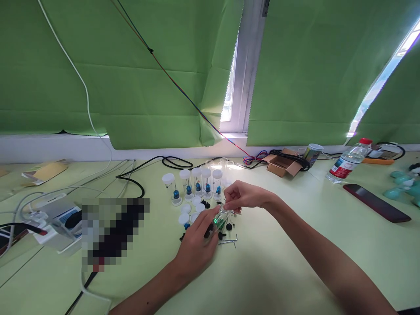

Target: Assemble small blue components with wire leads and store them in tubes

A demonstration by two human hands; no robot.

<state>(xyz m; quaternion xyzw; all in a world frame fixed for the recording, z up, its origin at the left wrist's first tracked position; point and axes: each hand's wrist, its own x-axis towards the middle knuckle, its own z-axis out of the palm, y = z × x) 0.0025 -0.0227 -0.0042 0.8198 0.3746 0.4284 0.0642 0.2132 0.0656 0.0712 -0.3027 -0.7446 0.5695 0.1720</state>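
My left hand [196,245] grips a small clear tube [219,218] with a green part glowing inside it, held tilted above the table. My right hand [243,195] pinches the upper end of that same tube with its fingertips. Just behind my hands stands a row of several clear tubes with white caps and blue parts inside [197,183]. Loose white caps [188,214] and small black pieces [229,226] lie around the hands. A thin metal hex key [229,241] lies on the table beside my left hand.
Black and white cables [131,177] cross the pale green table. A white device [55,223] sits at the left. A small cardboard box [281,165], a can [312,154], a water bottle [348,165] and a dark phone [376,202] lie at the right.
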